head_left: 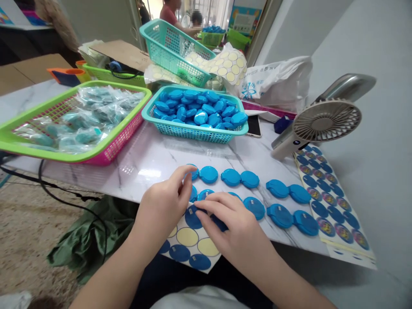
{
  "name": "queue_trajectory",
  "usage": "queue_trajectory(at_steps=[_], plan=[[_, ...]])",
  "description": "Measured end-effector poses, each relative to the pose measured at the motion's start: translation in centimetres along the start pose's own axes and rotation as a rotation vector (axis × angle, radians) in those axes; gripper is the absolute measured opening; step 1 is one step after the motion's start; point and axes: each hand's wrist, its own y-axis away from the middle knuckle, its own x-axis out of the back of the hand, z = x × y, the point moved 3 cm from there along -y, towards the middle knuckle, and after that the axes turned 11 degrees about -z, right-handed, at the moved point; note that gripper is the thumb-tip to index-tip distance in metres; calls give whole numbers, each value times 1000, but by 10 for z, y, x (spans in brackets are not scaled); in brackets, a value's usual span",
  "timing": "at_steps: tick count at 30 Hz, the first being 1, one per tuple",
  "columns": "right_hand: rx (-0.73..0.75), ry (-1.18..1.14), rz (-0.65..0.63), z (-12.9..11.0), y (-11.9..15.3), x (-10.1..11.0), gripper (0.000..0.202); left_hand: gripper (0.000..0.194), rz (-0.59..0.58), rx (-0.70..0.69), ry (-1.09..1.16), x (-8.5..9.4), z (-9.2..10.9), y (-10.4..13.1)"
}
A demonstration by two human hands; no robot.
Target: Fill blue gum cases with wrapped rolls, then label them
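Observation:
Two rows of blue oval cases (230, 177) lie on the marble-patterned table; several in the nearer row carry dark round stickers (280, 214). A sheet of round stickers (187, 237), dark blue with bare yellow spots, hangs over the table's front edge. My left hand (167, 201) is over the left end of the rows, thumb and forefinger close together; what lies between them, if anything, is hidden. My right hand (228, 219) reaches over the sheet's upper right, its thumb and fingertips near a dark sticker at the sheet's top edge. Whether it grips that sticker is too small to tell.
Behind the rows stands a turquoise basket (196, 134) of blue cases, beside a green-rimmed basket (77, 156) of bagged items. To the right are a small fan (325, 122) and more sticker sheets (331, 193). A person (170, 13) is in the background.

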Motion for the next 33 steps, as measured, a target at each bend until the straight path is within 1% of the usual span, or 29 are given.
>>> queue_trajectory(at_steps=[5, 8, 11, 13, 15, 16, 18, 20, 21, 23, 26, 29, 33], plan=[[7, 15, -27, -2, 1, -2, 11, 30, -6, 18, -10, 2, 2, 5], [24, 15, -41, -8, 6, 0, 17, 31, -18, 27, -23, 2, 2, 6], [46, -24, -36, -14, 12, 12, 27, 31, -56, 38, -32, 1, -1, 3], [41, -81, -27, -12, 14, 26, 30, 31, -132, 44, -38, -2, -3, -3], [-18, -164, 2, -1, 9, 39, 27, 32, -237, 59, -71, -6, -6, -11], [-77, -210, 21, 9, 4, 44, 22, 32, -287, 67, -95, -9, -7, -17], [-237, -287, 51, 34, -12, 47, 4, 34, -361, 70, -140, -15, -8, -28], [-464, -330, 34, 63, -30, 42, 18, 35, -403, 48, -173, -21, -7, -39], [-500, -338, 31, 75, -40, 38, 22, 35, -419, 32, -185, -23, -6, -44], [-540, -347, 23, 94, -57, 27, 26, 33, -454, 12, -212, -28, -4, -53], [-571, -359, -4, 111, -69, 11, 27, 28, -496, 7, -245, -33, -4, -60], [-592, -367, -24, 115, -69, 1, 27, 27, -511, 18, -262, -36, -5, -62], [-617, -362, -36, 114, -67, -1, 26, 28, -518, 37, -276, -38, -7, -63]])
